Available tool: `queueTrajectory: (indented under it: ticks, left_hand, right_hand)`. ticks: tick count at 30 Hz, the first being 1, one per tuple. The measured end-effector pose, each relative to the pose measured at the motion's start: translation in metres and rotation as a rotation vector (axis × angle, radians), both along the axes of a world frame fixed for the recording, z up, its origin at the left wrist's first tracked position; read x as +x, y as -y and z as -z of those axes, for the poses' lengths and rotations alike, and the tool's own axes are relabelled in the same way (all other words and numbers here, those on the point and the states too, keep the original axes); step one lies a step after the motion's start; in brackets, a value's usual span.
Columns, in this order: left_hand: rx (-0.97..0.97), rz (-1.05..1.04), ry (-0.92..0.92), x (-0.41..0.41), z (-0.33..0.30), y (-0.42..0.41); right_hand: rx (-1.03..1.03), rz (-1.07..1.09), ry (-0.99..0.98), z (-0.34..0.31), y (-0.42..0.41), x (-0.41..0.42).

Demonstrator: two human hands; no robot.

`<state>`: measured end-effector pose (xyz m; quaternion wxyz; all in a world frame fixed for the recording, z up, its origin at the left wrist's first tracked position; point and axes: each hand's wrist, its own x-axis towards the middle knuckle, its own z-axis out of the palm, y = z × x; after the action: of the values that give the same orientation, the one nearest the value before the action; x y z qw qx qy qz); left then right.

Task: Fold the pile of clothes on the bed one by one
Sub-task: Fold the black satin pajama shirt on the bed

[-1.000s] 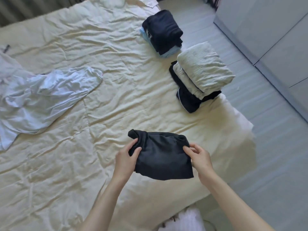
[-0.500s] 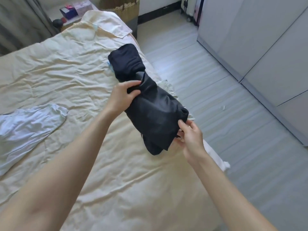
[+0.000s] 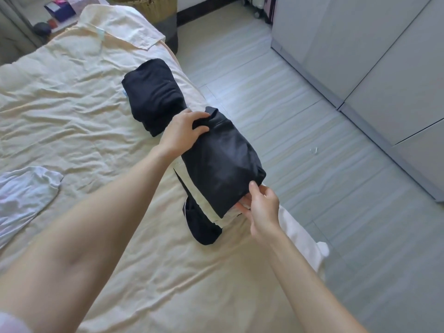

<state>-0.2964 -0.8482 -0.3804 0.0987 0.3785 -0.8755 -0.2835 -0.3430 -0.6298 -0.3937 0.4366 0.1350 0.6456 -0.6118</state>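
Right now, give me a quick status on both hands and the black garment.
Left hand grips folded black garment at far end. Right hand pinches near end. Garment over the cream-and-black stack. Nothing in the way.

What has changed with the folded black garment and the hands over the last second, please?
Both hands, left hand and right hand, carried the folded black garment from the near bed edge onto the nearer stack, still gripping it. The far dark stack and white garment stayed put.

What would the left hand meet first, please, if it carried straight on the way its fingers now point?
Beyond the folded dark garment that the left hand grips, the way looks free over the bed edge towards the floor, though depth is unclear.
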Motion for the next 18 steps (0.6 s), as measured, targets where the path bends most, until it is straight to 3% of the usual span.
queueTrajectory:
  ticks: [3,6,8,12,14,18]
  left_hand:
    - [-0.093,-0.012,0.005,-0.001,-0.003,-0.001]
    - [-0.051,-0.004,0.289,0.004,0.008,-0.004]
    - [-0.114,-0.005,0.38,0.008,0.009,-0.008]
    - [-0.388,0.199,0.163,0.019,0.018,-0.042]
    - [-0.341,0.302,0.256,0.025,0.031,-0.059]
    - [-0.235,0.282,0.479,0.021,0.062,-0.048]
  right_hand:
    - [0.008,-0.041,-0.033,0.003,-0.001,0.001]
    - [0.066,-0.113,-0.019,0.008,0.001,-0.001]
    - [0.107,-0.168,-0.045,0.009,0.0,-0.002]
    - [0.163,-0.247,-0.105,0.013,0.001,-0.004]
    - [0.201,-0.302,-0.161,0.012,0.007,-0.004]
    - [0.227,-0.365,-0.213,0.018,0.02,-0.008]
